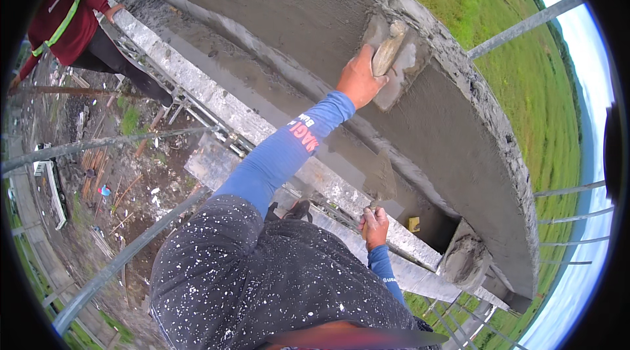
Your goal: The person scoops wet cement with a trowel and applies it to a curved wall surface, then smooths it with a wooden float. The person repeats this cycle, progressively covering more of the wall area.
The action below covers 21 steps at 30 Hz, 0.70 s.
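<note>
My left hand [361, 78] grips the pale, worn handle of a plastering float [403, 64]. The float's mortar-smeared plate lies against the grey plastered wall [446, 127], close to its rough upper edge. Lower and to the right, my right hand [375, 226] is closed around the handle of what looks like a trowel [380, 176]. Its mortar-covered blade blends into the wet grey channel [321, 143] behind it, so its outline is partly unclear. A small yellow block [413, 224] sits in the channel near my right hand.
A mound of mortar [467, 258] sits at the channel's right end. A pale ledge [230, 107] borders the channel, with scaffold pipes [131, 245] beside it. Far below lies littered ground [98, 179]. At upper left stands a co-worker in maroon [69, 15], one hand on the ledge.
</note>
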Motion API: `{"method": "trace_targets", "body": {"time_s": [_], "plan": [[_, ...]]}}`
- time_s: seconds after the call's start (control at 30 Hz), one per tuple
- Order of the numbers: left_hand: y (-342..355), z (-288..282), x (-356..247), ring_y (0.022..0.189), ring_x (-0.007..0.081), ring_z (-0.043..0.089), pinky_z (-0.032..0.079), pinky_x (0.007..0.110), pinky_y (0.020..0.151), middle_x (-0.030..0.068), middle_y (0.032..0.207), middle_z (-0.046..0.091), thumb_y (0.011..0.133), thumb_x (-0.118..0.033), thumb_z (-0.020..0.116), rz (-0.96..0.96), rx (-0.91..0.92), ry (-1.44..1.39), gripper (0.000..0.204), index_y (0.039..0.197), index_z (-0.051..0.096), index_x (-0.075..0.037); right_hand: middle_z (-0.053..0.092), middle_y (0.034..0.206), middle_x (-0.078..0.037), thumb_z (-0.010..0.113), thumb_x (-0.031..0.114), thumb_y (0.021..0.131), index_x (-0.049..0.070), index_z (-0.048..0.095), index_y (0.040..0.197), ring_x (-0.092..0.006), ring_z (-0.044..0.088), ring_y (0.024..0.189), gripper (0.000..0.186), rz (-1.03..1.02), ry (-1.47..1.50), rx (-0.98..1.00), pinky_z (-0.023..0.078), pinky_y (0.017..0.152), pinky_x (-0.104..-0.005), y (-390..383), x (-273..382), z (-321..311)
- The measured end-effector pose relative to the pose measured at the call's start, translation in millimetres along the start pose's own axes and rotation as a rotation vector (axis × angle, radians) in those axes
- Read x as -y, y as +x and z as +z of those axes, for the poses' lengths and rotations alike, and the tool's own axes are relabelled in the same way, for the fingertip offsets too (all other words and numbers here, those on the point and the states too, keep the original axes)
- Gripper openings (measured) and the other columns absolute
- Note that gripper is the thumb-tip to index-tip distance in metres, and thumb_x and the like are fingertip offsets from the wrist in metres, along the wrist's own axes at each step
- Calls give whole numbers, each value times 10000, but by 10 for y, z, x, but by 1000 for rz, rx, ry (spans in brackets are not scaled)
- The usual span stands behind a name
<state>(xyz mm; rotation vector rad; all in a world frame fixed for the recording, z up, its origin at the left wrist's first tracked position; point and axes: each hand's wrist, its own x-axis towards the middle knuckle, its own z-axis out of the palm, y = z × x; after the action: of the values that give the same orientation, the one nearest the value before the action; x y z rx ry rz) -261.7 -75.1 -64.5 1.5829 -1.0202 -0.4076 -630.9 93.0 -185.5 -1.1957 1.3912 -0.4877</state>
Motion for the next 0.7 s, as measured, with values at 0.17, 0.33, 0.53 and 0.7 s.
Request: {"method": "trace_targets", "body": {"time_s": [0.17,0.33,0.53,0.7], "plan": [[-679,426,-298,1098,516,612,496,539,944,291,1116,644,836,-181,826,-79,67,-239,548,1206,459,-12,620,707,-47,648,167,1016,64,612,1014,-135,573,555,108,38,57,-43,470,513,-291,-116,-36,-72],[-324,59,22,1038,368,681,537,449,916,236,1138,681,888,-269,849,-134,-250,-474,549,1205,494,6,616,700,-55,641,143,1017,48,615,1016,-148,571,542,98,97,71,-22,463,504,-293,-186,-54,40],[577,-734,506,908,323,730,569,443,836,188,993,736,878,-276,859,-114,-460,-281,492,1109,516,-10,617,694,-66,642,102,1003,23,617,1014,-147,564,531,84,139,15,27,452,488,-291,-123,60,310],[1093,-1422,815,994,447,716,562,488,865,280,1049,714,856,-278,858,-93,-521,-247,519,1116,509,5,621,706,-55,645,151,1018,47,609,995,-148,577,547,112,142,-53,95,472,515,-294,29,200,563]]}}
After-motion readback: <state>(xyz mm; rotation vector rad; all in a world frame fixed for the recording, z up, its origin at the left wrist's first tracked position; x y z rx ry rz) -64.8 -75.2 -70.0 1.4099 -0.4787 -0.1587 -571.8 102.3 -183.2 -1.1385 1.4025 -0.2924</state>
